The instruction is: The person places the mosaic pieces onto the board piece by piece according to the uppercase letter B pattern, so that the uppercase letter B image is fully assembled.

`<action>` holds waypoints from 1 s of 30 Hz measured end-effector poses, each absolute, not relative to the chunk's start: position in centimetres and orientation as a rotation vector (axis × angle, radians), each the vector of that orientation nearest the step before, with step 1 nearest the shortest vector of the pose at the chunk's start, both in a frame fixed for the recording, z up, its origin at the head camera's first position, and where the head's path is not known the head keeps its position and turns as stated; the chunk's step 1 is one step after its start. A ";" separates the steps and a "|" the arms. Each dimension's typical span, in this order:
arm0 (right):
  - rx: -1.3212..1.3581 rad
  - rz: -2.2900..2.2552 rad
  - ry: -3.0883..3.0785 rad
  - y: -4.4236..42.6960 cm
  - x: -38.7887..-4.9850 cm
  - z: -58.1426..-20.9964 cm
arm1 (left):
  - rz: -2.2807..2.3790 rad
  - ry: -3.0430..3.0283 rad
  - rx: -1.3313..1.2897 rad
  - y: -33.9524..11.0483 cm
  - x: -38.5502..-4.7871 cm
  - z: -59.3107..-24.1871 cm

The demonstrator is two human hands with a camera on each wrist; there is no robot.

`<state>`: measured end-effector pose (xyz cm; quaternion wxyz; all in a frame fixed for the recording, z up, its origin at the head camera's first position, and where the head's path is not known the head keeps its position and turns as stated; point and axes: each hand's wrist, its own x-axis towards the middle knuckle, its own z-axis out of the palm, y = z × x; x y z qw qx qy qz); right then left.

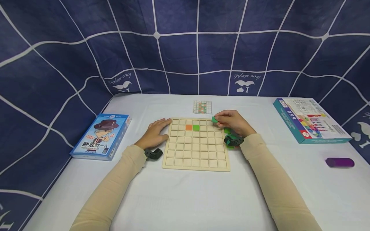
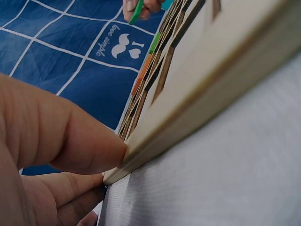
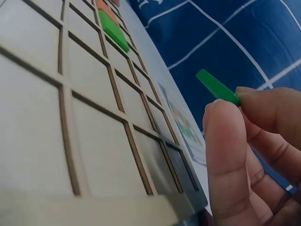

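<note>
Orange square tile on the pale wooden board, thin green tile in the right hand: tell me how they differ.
The orange square tile lies flat in a cell of the pale wooden board; the thin green tile is raised off it, tilted. The right hand pinches the green tile; no hand touches the orange tile. Both are flat pieces.

Right grip point(image 1: 233, 122) in fingertip pinch

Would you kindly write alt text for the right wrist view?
A right hand pinches a thin green tile near a pale wooden grid board. One square orange tile and a second green tile sit in the board's cells; a blurred patterned card lies beyond.
</note>
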<state>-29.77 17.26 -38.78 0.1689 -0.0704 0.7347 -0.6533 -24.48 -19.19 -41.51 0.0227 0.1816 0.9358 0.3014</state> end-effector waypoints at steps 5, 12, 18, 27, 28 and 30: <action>-0.246 -1.826 2.084 16.3 -29.4 -38.5 | 0.929 2.902 0.565 -19.2 -24.5 -41.6; -0.227 -1.720 2.165 15.0 -29.2 -38.3 | 0.928 2.899 0.555 -19.2 -24.6 -41.6; -0.263 -1.638 2.218 14.2 -29.1 -38.5 | 0.927 2.905 0.555 -19.2 -24.6 -41.7; -0.330 -1.533 2.303 13.4 -28.9 -38.6 | 0.929 2.907 0.562 -19.2 -24.6 -41.6; -0.338 -1.519 2.323 13.2 -29.0 -38.6 | 0.930 2.905 0.564 -19.2 -24.6 -41.6; -0.362 -1.485 2.363 13.0 -29.0 -38.7 | 0.928 2.904 0.567 -19.3 -24.6 -41.7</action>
